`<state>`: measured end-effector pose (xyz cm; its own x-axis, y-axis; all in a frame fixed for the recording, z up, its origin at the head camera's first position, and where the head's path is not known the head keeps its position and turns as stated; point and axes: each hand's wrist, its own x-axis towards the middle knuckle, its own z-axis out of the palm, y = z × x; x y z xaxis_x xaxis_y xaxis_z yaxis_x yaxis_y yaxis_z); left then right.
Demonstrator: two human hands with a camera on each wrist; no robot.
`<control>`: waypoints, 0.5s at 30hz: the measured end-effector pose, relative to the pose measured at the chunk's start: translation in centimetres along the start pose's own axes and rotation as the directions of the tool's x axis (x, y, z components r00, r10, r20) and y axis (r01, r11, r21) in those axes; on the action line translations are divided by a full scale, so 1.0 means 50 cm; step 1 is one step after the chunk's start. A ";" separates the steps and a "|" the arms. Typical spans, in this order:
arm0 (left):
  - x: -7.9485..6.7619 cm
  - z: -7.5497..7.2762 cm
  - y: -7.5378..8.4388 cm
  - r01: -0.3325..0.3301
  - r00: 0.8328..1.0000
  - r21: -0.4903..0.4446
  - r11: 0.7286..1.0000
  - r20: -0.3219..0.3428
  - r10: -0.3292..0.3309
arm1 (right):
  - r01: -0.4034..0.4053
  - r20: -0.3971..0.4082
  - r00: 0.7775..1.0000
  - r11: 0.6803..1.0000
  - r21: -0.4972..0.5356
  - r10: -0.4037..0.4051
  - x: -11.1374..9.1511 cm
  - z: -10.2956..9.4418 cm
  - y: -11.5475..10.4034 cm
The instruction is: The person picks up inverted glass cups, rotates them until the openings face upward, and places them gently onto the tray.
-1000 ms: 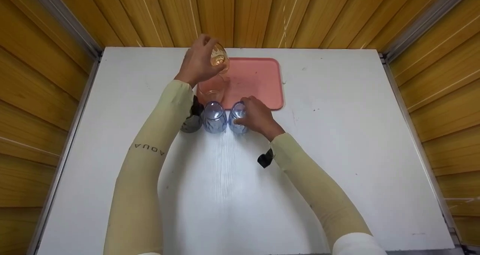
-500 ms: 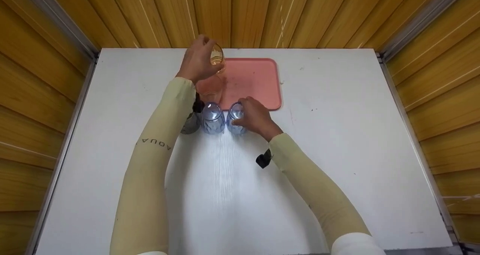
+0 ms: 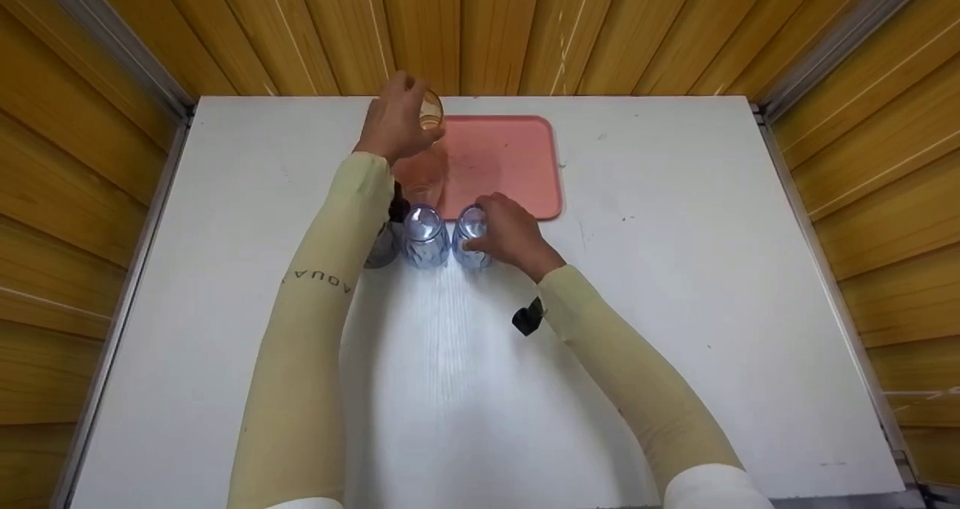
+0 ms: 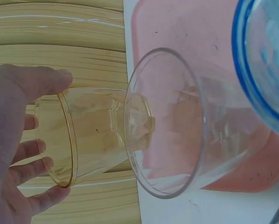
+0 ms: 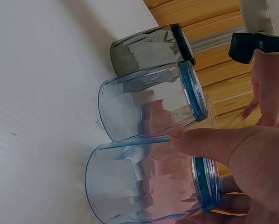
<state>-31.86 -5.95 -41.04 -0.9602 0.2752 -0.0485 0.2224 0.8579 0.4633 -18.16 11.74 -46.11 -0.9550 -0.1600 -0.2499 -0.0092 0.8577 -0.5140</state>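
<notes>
My left hand holds an amber glass by its wide rim, thumb on one side and fingers on the other. The amber glass's narrow base overlaps the mouth of a clear glass that stands on the pink tray. My right hand grips an upside-down blue glass, its thumb across the side near the base. Beside that stands a second inverted blue glass. At the far end of the row is an inverted dark grey glass, partly hidden by my left arm in the head view.
The row of inverted glasses stands at the tray's near edge on a white table. Yellow wood-plank walls rise behind the table and along both sides. A black wrist strap piece sticks out below my right wrist.
My left forearm has swung slightly to the right, while the left hand stays near the same spot with the amber glass. The right hand keeps its grip on the blue glass.
</notes>
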 end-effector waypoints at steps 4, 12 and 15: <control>0.007 0.005 0.005 -0.012 1.000 0.017 1.000 0.000 0.012 | -0.010 0.005 1.000 1.000 0.009 0.010 -0.001 -0.003 0.001; 0.016 0.023 0.010 -0.030 1.000 0.033 0.999 0.003 0.030 | -0.010 0.005 1.000 1.000 0.016 0.009 -0.006 -0.008 0.008; 0.022 0.029 0.010 -0.036 0.999 0.045 0.998 0.003 0.036 | -0.015 0.004 1.000 1.000 0.017 0.015 -0.008 -0.009 0.007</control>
<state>-32.54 -4.60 -42.18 -0.9510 0.3071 -0.0349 0.2642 0.8662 0.4242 -17.93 12.35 -45.81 -0.9538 -0.1488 -0.2610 0.0105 0.8518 -0.5238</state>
